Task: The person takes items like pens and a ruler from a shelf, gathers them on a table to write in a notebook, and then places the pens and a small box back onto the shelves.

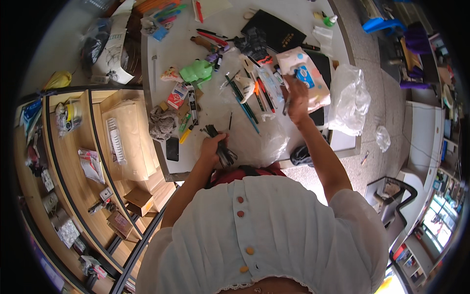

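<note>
A bundle of thin dark sticks, perhaps pens or pencils (221, 149), is gripped in my left hand (212, 150) at the table's near edge. Over the right part of the table, my right hand (296, 97) has a short dark pen-like item (287, 105) between its fingers. That hand overlaps a pale pink tissue pack with coloured dots and a blue label (315, 93). Between the hands lie several pencils and pens (240, 97), a white bird-shaped item (246, 85) and a crumpled clear plastic bag (257, 143). A single thin dark stick (230, 120) rests just beyond my left hand.
On the grey table (172, 47) are a green toy figure (196, 71), a black notebook (273, 31), a grey cloth (162, 123), a black phone (172, 149) and a yellow marker (186, 134). A clear bag (350, 99) overhangs the right edge. Wooden shelving (79, 172) stands left.
</note>
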Action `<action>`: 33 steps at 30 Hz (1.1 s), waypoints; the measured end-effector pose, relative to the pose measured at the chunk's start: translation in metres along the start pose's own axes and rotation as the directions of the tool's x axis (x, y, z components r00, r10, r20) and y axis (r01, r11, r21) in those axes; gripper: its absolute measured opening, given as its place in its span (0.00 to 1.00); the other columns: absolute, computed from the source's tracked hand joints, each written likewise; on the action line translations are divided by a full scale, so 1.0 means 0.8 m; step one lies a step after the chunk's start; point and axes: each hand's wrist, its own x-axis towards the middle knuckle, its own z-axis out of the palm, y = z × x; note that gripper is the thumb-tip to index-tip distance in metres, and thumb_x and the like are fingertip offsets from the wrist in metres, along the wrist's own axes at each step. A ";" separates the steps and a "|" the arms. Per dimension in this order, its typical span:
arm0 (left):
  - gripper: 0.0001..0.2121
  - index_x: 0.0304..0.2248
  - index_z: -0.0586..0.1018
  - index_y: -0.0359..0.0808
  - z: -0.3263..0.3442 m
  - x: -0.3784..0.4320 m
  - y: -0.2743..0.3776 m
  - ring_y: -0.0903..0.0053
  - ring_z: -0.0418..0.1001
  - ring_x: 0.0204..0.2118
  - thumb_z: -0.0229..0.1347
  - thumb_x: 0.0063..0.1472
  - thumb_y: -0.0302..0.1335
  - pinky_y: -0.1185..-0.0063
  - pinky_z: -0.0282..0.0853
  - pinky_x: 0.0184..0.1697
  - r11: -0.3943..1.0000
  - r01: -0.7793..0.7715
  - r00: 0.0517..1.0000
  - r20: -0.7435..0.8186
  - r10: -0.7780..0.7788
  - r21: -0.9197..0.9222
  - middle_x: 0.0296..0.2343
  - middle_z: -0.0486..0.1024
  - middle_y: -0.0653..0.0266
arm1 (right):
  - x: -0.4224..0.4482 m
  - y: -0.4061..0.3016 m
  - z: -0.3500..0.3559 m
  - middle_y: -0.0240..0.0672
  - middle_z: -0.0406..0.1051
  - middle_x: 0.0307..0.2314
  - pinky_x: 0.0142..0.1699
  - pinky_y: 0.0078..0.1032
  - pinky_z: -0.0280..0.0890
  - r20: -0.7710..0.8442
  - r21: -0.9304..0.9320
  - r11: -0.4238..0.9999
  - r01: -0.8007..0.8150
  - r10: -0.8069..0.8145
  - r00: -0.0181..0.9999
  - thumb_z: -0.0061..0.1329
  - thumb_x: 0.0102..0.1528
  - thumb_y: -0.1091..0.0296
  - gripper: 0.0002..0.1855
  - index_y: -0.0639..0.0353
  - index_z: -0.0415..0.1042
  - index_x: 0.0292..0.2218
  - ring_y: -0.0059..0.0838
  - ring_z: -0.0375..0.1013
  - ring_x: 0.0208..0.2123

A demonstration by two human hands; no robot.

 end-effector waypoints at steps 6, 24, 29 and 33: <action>0.09 0.28 0.68 0.30 -0.022 0.006 -0.002 0.74 0.70 0.21 0.53 0.45 0.18 0.83 0.66 0.22 0.994 -0.098 0.990 -0.093 0.103 0.055 0.22 0.72 0.57 | 0.008 0.112 -0.015 0.37 0.65 0.39 0.47 0.42 0.53 -0.088 -0.404 0.875 -0.268 0.254 0.963 0.55 0.36 0.48 0.40 0.54 0.56 0.48 0.41 0.59 0.46; 0.09 0.29 0.68 0.32 -0.044 -0.063 0.090 0.77 0.68 0.21 0.51 0.46 0.16 0.83 0.65 0.24 0.932 -0.340 0.940 -0.083 0.332 -0.123 0.24 0.72 0.58 | 0.285 -0.085 0.178 0.45 0.68 0.29 0.36 0.34 0.61 0.069 0.192 0.981 0.036 -0.050 0.996 0.50 0.44 0.62 0.16 0.59 0.65 0.34 0.44 0.67 0.34; 0.10 0.30 0.67 0.33 -0.085 -0.058 0.108 0.76 0.68 0.20 0.51 0.46 0.16 0.82 0.65 0.24 0.916 -0.364 0.926 -0.169 0.337 -0.167 0.24 0.71 0.56 | 0.368 -0.122 0.300 0.44 0.69 0.28 0.37 0.34 0.62 0.244 0.057 0.962 -0.266 0.245 0.938 0.51 0.43 0.57 0.21 0.58 0.63 0.36 0.43 0.68 0.34; 0.11 0.31 0.67 0.33 -0.114 -0.064 0.108 0.76 0.68 0.20 0.51 0.45 0.16 0.82 0.65 0.23 0.900 -0.368 0.923 -0.214 0.321 -0.235 0.24 0.71 0.56 | 0.383 -0.124 0.370 0.43 0.69 0.30 0.38 0.35 0.63 0.256 -0.070 0.913 -0.402 0.406 0.877 0.54 0.40 0.53 0.26 0.56 0.62 0.38 0.42 0.68 0.35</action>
